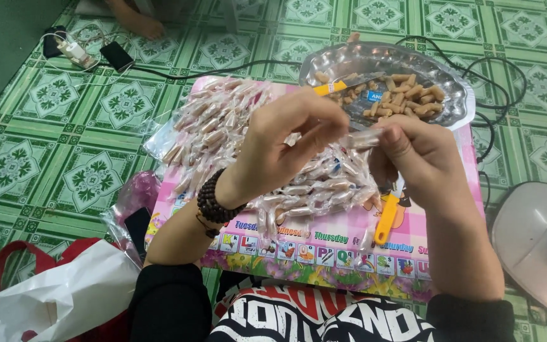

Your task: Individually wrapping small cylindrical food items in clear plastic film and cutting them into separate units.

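My left hand [286,142] and my right hand [416,155] meet over a low pink table [349,244], both pinching the ends of one small candy in a clear wrapper [363,138]. A dark bead bracelet [213,202] circles my left wrist. Under my hands lies a pile of wrapped candies [223,123] on clear plastic. Behind them, a shiny metal tray [451,107] holds several unwrapped brown candy pieces [406,92] and a yellow-handled tool [327,88]. A second yellow-handled tool [387,218] lies on the table below my right hand.
The floor is green patterned tile [52,158]. A power strip with chargers and black cables [77,54] lies at far left, near another person's foot [140,25]. A white and red bag [58,291] sits at lower left, a pale round object [539,234] at right.
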